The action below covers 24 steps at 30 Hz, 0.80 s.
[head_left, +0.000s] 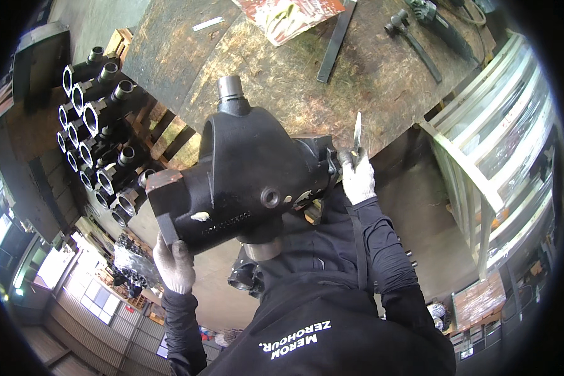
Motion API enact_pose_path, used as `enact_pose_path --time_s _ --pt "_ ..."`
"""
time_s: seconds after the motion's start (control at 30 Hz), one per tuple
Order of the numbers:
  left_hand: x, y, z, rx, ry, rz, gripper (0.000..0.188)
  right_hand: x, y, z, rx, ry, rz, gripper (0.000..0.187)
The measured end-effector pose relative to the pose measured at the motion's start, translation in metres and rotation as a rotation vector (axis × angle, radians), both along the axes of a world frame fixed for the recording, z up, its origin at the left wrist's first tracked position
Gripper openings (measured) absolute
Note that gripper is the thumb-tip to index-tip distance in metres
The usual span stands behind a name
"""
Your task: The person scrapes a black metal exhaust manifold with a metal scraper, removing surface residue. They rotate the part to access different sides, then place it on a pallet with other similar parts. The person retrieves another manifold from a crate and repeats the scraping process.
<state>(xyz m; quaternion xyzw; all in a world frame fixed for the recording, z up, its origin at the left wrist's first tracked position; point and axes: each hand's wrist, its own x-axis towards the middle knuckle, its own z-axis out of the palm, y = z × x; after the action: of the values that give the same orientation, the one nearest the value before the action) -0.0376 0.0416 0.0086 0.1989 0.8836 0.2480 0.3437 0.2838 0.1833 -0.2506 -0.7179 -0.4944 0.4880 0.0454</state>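
A large black metal casting (250, 156) lies across the front edge of the worktable, with a bare metal stub (230, 88) pointing away from me. Several cream patches, like filler, mark its near side. My left hand (174, 266), in a whitish glove, grips the casting's near left corner, its thumb on the face. At the casting's right end, my gloved right hand (358, 178) is closed round a narrow spatula (358, 128). The spatula's light blade points up and away, clear of the casting. Some of the right fingers are hidden.
The stained worktable (282, 81) carries a reddish sheet (288, 19) smeared with cream paste, a dark flat bar (337, 41), a hammer-like tool (417, 47) and an angle grinder (442, 28). Similar castings (97, 131) are stacked at left. A pale, plastic-wrapped frame (482, 144) stands at right.
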Motion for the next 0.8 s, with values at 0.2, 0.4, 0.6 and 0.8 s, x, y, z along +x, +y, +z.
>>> enact_pose_path --time_s 0.2,0.4,0.6,0.8 --pt "-0.010 -0.009 -0.003 -0.012 -0.013 -0.147 0.080 0.006 -0.017 -0.014 -0.154 0.072 -0.117 0.063" --pt "-0.010 -0.032 -0.005 0.001 0.146 -0.022 0.071 -0.003 -0.036 0.000 -0.112 0.065 -0.061 0.057" --pt "-0.051 -0.028 -0.021 -0.129 0.254 0.134 0.058 0.020 -0.047 0.051 -0.013 0.182 0.098 0.048" --pt "-0.044 -0.005 -0.020 -0.095 0.171 0.013 0.058 0.010 -0.062 0.075 0.119 0.253 0.198 0.029"
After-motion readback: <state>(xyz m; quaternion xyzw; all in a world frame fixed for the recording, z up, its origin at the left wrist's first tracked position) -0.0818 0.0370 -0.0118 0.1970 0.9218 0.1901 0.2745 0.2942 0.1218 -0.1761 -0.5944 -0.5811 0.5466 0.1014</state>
